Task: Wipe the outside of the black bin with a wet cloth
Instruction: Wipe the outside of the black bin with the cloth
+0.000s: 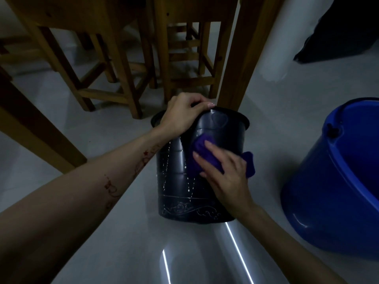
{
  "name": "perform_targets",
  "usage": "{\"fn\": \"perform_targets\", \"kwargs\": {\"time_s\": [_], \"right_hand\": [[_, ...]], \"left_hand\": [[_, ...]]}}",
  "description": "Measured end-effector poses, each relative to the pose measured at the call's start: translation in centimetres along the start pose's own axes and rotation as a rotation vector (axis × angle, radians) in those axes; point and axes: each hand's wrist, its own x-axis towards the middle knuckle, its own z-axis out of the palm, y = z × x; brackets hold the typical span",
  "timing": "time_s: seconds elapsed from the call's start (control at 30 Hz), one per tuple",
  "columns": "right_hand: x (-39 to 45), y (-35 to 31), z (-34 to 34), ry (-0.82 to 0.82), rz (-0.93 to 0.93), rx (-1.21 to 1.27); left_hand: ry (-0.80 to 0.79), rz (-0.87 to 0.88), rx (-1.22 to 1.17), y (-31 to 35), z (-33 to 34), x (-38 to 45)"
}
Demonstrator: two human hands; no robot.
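Right hand (227, 173) at centre, fingers spread flat, pressing purple cloth (202, 154) against side of black bin (184, 191). Bin stands on pale floor (123, 242), mid-frame. Left hand (182, 115) at 12 o'clock of bin, curled over rim, gripping it. Blue bucket (338, 191) at 3 o'clock, apart. Wooden stools (106, 64) beyond at 11-12 o'clock.

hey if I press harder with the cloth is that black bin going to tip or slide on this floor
It may well slide: the black plastic bin looks thin-walled and light, and the glossy pale floor reflects light like a slick surface. It could tip too, since it is taller than its base. The left hand gripping the rim probably steadies it while the right hand presses the purple cloth against its side.
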Motion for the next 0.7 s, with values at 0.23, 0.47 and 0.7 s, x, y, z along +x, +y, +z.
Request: {"fn": "perform_targets", "kwargs": {"time_s": [0.23,0.47,0.7], "right_hand": [[-7.4,-0.8,-1.8,-0.142,-0.189,0.027],[-3.0,1.5,-2.3,0.05,0.215,0.178],[4.0,2.8,-0.2,0.118,0.317,0.139]], "left_hand": [[0.06,0.019,0.06,0.2,-0.5,-0.1],[-0.175,-0.071,0.166,0.2,-2.4,0.6],[-0.161,-0.093,0.029,0.6,-0.8,0.5]]}}
